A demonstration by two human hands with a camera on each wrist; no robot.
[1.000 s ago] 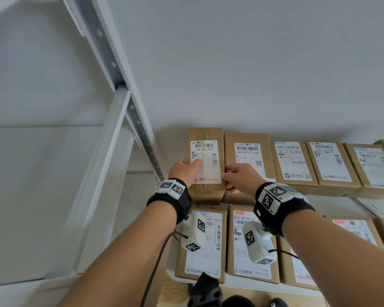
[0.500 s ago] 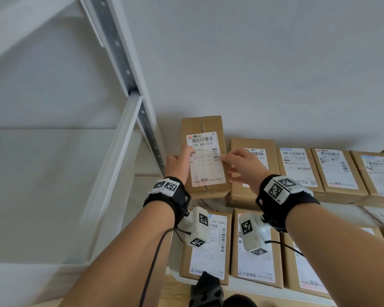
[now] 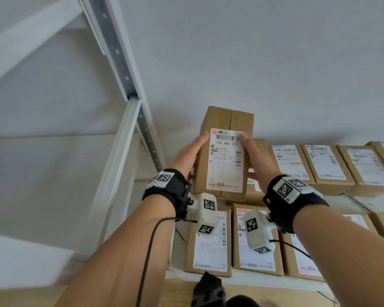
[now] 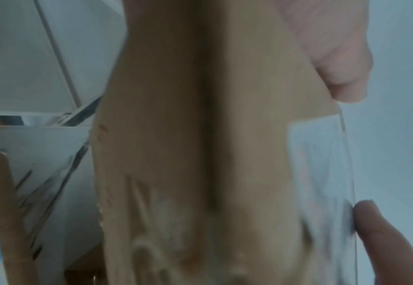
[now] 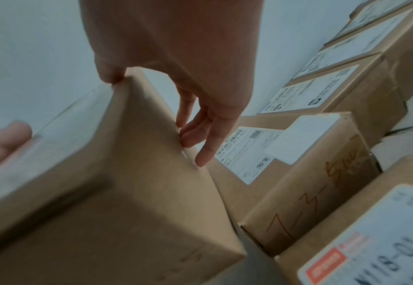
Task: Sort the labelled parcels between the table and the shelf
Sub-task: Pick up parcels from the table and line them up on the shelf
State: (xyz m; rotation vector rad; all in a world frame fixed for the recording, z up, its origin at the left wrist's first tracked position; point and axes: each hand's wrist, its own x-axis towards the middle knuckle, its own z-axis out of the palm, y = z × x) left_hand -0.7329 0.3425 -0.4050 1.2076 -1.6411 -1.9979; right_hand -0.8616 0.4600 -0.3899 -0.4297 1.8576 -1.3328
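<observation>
Both hands hold one brown cardboard parcel [image 3: 225,151] up in front of the white wall [image 3: 253,52], above the rows of boxes on the shelf [image 3: 346,201]. The left hand [image 3: 187,155] grips the parcel's left side, thumb lying along the edge of the white shipping label [image 3: 225,160]; the right hand [image 3: 258,161] grips the right side, thumb at the label's top right corner beside the barcode. The label faces the head camera and reads "130 H06 010". In the right wrist view the fingers [image 5: 205,138] of that hand curl round the far edge of the parcel while the thumb presses the near corner, so the parcel is clamped between them. The left wrist view is blurred, though a thumb at the top and a fingertip low on the right seem to press against the cardboard and label. The parcel is tilted, its top end leaning away toward the wall, and it appears clear of the boxes beneath it. Behind and to the right a row of labelled boxes [image 3: 326,167] lies flat on the shelf, side by side and touching. A nearer row [image 3: 208,249] lies lower in the picture, labels up. One box in the right wrist view bears orange handwriting [image 5: 315,194] on its side. A grey perforated metal upright [image 3: 129,85] of the shelf runs diagonally at the left.
</observation>
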